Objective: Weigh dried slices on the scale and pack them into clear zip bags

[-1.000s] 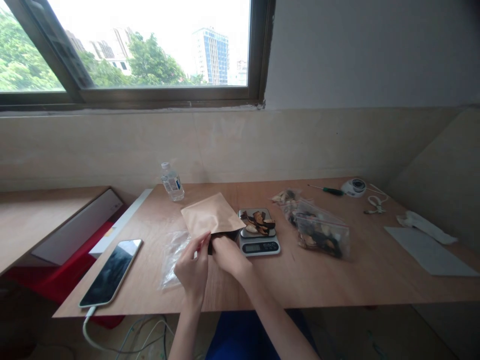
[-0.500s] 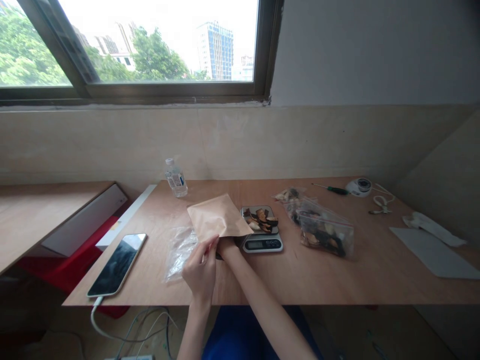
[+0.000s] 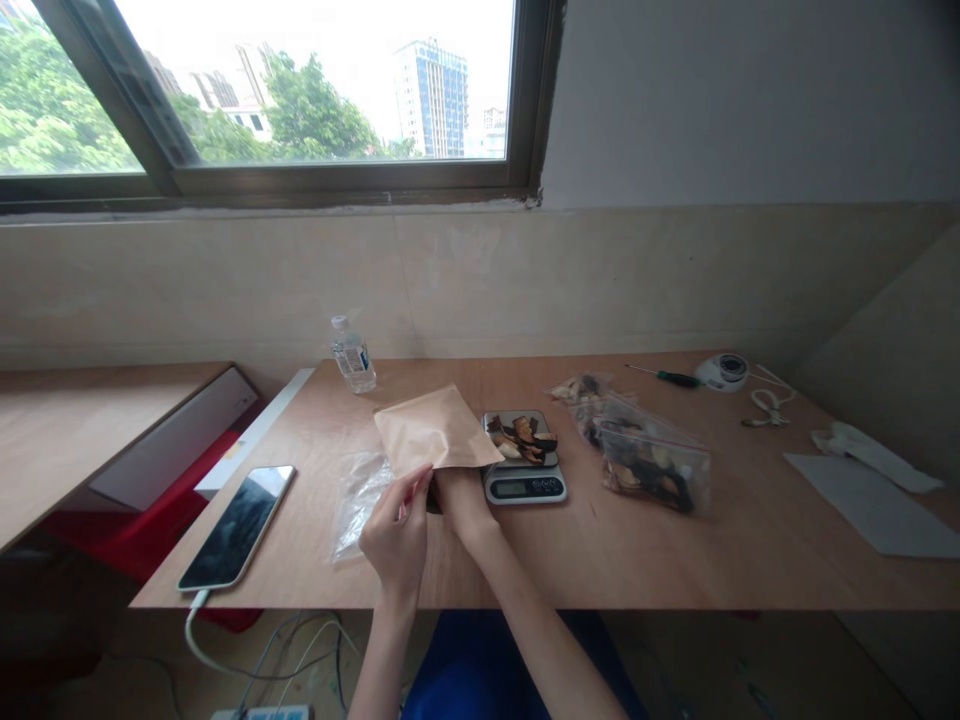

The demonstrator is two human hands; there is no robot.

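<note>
A brown paper bag is raised over the table with its open edge toward me. My left hand pinches that near edge, fingers closed on it. My right hand reaches in at the bag's mouth; its fingers are hidden, so I cannot tell whether they hold anything. Just right of the bag, a small digital scale carries dark and pale dried slices on its tray. Partly behind my left hand lies a clear plastic bag, crumpled and flat.
Zip bags of dried pieces lie right of the scale. Farther right are a screwdriver, a white dome camera with its cable and a white sheet. A water bottle stands at the back; a phone charges at left.
My right hand has shifted slightly up and its wrist is now more bent. My left hand has moved a little left, still pinching the paper bag.
</note>
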